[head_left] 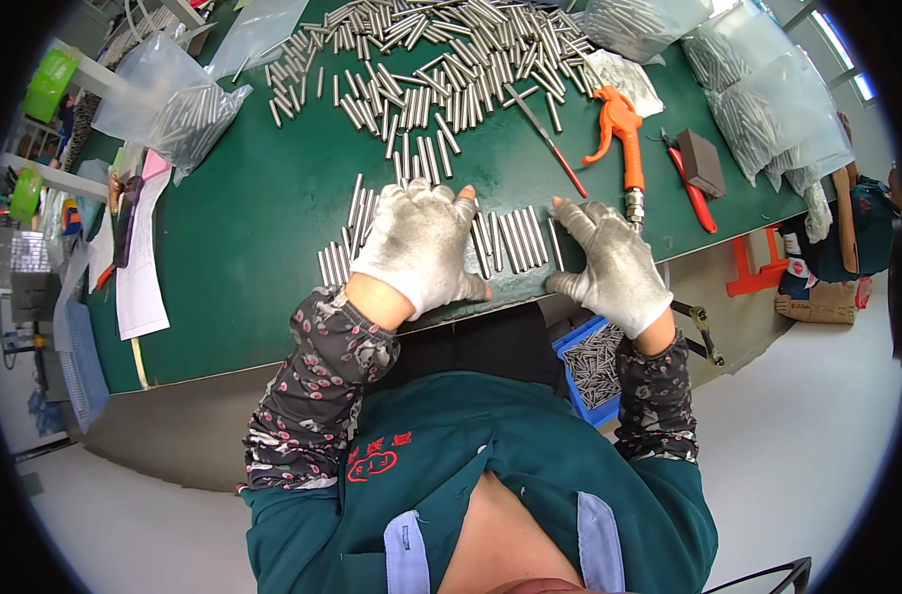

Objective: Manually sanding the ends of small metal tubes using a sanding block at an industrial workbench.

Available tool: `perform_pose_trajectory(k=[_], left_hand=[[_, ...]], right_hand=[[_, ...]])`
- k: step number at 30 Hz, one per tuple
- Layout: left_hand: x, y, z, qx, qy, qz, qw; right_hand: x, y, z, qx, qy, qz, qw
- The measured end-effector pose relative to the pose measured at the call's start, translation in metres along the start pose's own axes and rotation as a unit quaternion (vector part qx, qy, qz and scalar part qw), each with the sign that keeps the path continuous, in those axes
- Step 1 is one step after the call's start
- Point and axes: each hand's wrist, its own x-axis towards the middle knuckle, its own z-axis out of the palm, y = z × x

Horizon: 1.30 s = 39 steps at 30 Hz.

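My left hand point(416, 243), in a worn grey-white glove with bare fingertips, lies spread over short metal rods on the green table. Its thumb and index finger reach beside the left end of a row of metal rods point(515, 241) laid side by side. My right hand point(614, 272), gloved the same way, rests at the table's front edge with thumb and index apart. Between those two fingertips is one single metal rod point(556, 245), a little apart from the row; whether they touch it is unclear. More metal rods point(334, 264) show left of my left hand, partly covered by it.
A large heap of metal rods point(451, 59) covers the far table. An orange air gun point(621, 139), a red-handled file point(550, 139), red-handled pliers point(691, 183) and a brown block point(701, 163) lie right. Bagged rods point(189, 114) stand left; a blue bin point(575, 342) sits below.
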Motion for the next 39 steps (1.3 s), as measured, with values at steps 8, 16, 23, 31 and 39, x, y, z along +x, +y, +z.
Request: perform_pose_trajectory(k=[8,16,23,31,39], left_hand=[[0.012,0.008,-0.001,-0.023,-0.024,-0.006,0.999],[0.012,0.018,0.008,-0.04,-0.026,0.019,0.999],[0.01,0.028,0.017,-0.088,0.02,0.04,0.995],[-0.027,0.0,0.01,-0.185,0.183,0.075,0.963],[-0.086,-0.044,0.064,-0.03,0.154,-0.013,0.988]], right_hand=[[0.011,0.015,0.015,0.109,0.01,-0.024,0.994],[0.011,0.005,0.014,0.002,-0.037,-0.008,0.999],[0.004,0.005,0.006,-0.045,-0.028,-0.013,0.999],[0.004,0.001,0.0,-0.05,-0.016,-0.01,0.999],[0.013,-0.052,0.021,-0.04,0.064,-0.159,0.984]])
